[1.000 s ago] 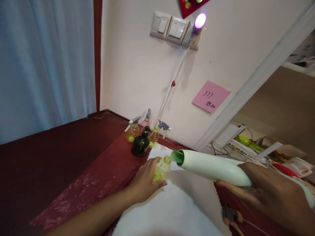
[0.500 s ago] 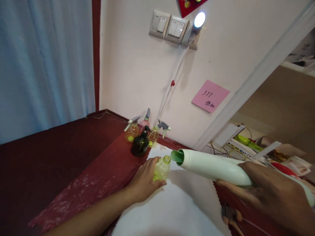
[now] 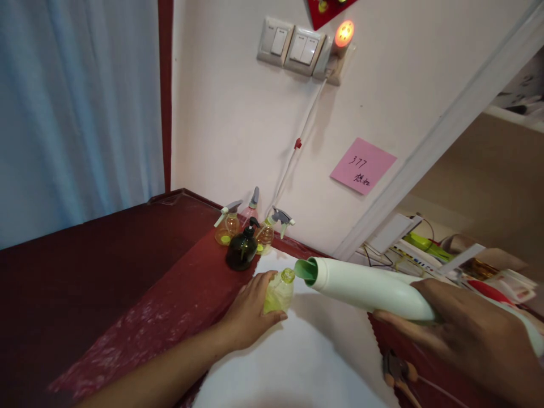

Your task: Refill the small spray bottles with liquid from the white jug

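My left hand (image 3: 249, 310) is wrapped round a small clear bottle (image 3: 278, 292) that holds yellow-green liquid and stands uncapped on a white cloth (image 3: 306, 357). My right hand (image 3: 467, 334) grips a large white bottle (image 3: 365, 289) tipped almost level, its green spout (image 3: 306, 271) right beside the small bottle's open neck. Whether liquid is flowing cannot be made out.
At the back against the wall stand three small spray bottles (image 3: 229, 224) and a dark green pump bottle (image 3: 242, 249). A dark red table (image 3: 106, 272) carries it all. On the wall are switches (image 3: 293, 48), a glowing plug light (image 3: 343, 35) and a pink note (image 3: 363, 166). Clutter lies at right.
Both hands and both bottles have stayed almost still. The plug light on the wall went from purple to white to orange.
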### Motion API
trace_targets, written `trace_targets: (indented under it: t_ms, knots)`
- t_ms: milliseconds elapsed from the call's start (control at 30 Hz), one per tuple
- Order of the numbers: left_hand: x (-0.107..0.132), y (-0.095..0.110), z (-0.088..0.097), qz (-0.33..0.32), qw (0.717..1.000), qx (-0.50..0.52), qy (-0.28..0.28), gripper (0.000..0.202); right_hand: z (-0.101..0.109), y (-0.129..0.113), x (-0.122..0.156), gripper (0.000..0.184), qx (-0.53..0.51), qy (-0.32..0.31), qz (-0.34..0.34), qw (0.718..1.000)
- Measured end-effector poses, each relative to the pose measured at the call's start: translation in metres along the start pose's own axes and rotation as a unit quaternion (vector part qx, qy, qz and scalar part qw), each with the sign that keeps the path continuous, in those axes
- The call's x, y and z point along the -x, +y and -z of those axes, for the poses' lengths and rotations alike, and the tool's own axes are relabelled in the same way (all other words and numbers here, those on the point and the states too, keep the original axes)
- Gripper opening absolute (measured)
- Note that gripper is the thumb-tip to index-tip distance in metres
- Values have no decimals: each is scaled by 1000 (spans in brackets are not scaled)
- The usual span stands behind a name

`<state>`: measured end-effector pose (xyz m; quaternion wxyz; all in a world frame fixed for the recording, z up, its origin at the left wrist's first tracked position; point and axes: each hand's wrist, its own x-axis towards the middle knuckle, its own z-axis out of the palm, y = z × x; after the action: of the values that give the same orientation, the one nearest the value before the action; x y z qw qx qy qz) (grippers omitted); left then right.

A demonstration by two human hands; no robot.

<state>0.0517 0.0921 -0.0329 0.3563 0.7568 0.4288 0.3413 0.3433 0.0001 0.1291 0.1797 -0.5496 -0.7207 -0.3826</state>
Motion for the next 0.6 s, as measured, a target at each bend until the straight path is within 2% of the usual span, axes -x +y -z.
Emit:
trace_targets:
  t_ms: [100, 267, 500, 600]
  knots:
    - [-1, 0, 0, -2, 1000, 2, 1, 75, 0, 7, 2, 56, 13, -11, 58, 998]
    - [-1, 2, 1, -1, 1000, 3, 4, 74, -1, 15, 4, 51, 22, -17, 86, 996]
    - [-1, 1, 0, -1, 1000, -3, 5, 75, -1, 13, 5, 52, 20, -21, 61, 998]
    - [-1, 1, 0, -1, 1000, -4, 6, 76, 0, 13, 5, 53, 23, -16, 74, 997]
